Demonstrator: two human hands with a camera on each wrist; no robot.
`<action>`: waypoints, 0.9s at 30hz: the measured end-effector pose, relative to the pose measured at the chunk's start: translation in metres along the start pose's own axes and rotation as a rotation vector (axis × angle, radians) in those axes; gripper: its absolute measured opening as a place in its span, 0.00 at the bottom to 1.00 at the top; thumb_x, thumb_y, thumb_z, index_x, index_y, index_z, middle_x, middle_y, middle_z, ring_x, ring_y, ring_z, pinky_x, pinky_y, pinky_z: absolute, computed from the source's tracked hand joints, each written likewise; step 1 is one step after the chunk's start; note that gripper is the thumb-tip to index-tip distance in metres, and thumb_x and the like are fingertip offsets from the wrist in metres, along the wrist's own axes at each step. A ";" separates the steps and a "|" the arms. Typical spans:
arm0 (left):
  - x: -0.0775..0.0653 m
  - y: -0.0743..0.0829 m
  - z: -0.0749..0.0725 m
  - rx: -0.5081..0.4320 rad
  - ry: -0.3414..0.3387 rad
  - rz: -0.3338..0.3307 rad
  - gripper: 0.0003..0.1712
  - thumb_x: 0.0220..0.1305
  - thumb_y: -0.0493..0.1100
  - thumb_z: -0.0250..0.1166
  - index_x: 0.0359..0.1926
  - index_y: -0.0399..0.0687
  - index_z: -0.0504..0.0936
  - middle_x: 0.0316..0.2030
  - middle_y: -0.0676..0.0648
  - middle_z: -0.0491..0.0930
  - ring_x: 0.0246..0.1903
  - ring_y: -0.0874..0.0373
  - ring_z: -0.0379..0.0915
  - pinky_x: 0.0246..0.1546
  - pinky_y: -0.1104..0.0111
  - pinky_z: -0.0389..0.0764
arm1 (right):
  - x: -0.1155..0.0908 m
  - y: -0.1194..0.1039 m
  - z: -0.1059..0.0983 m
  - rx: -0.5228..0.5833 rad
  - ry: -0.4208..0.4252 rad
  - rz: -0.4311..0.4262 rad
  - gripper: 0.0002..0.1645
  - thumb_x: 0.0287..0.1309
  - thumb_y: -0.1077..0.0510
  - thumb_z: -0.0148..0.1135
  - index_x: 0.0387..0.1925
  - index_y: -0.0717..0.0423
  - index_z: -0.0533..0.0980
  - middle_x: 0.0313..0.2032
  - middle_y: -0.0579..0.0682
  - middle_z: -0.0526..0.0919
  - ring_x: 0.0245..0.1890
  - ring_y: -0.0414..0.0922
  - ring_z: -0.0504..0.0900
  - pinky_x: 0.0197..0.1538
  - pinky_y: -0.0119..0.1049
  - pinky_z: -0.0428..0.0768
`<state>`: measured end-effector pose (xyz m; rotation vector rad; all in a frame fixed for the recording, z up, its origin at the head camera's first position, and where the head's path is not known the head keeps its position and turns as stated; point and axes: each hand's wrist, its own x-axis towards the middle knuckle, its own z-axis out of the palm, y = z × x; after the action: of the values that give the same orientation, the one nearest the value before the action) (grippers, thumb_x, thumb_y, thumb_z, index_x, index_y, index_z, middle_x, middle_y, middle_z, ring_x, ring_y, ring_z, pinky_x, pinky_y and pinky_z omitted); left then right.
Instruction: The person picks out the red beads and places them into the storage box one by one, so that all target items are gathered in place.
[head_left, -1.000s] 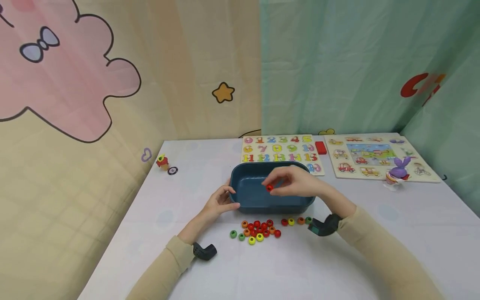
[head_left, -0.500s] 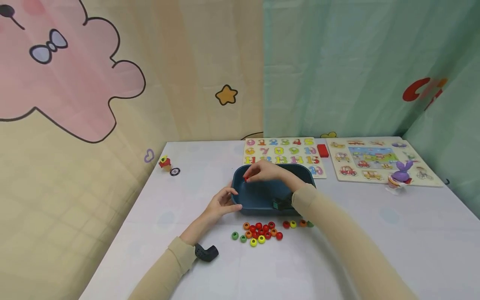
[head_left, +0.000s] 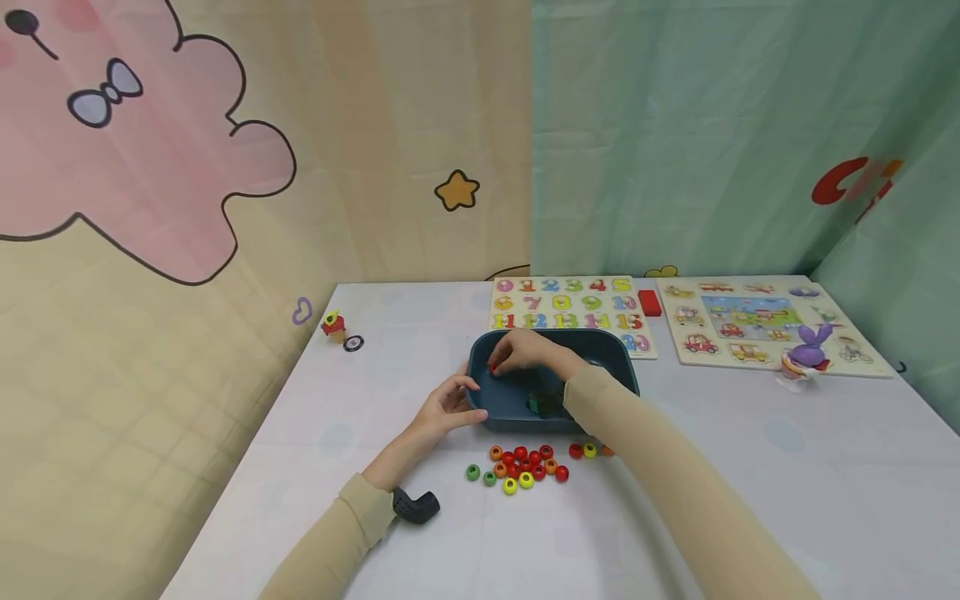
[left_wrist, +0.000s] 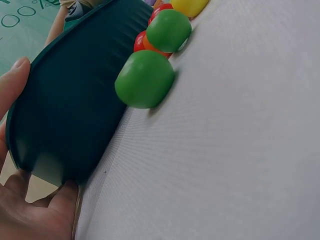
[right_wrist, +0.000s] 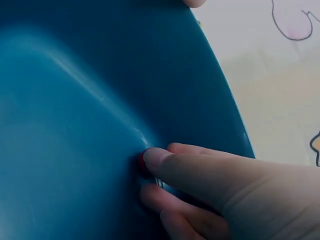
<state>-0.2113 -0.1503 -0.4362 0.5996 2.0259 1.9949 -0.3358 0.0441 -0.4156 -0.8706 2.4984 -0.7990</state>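
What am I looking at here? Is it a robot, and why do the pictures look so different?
No robot! These are a person's bare left hand and right hand. The wide view comes from a camera on the person's head, looking forward and down. The close-ups come from small wrist cameras, one for each hand. On the white table, colourful beads lie in front of a blue box. Farther back are a number board and a picture board. The left hand holds one end of the blue box. Inside it, the right hand pinches a red bead.

The right grip [right_wrist: 240, 185] pinches a red bead [right_wrist: 141, 164] inside a tub [right_wrist: 75, 145].
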 end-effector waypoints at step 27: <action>0.001 -0.001 0.000 0.004 0.028 0.001 0.23 0.52 0.30 0.63 0.48 0.29 0.64 0.68 0.43 0.42 0.63 0.44 0.49 0.60 0.61 0.57 | -0.196 -0.010 0.013 0.168 0.212 -0.378 0.15 0.50 0.51 0.63 0.42 0.47 0.77 0.35 0.44 0.81 0.25 0.35 0.76 0.28 0.31 0.78</action>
<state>-0.2125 -0.1492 -0.4369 0.5759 2.0468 2.0112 -0.1800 0.1614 -0.3879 -1.2762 2.4249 -1.2635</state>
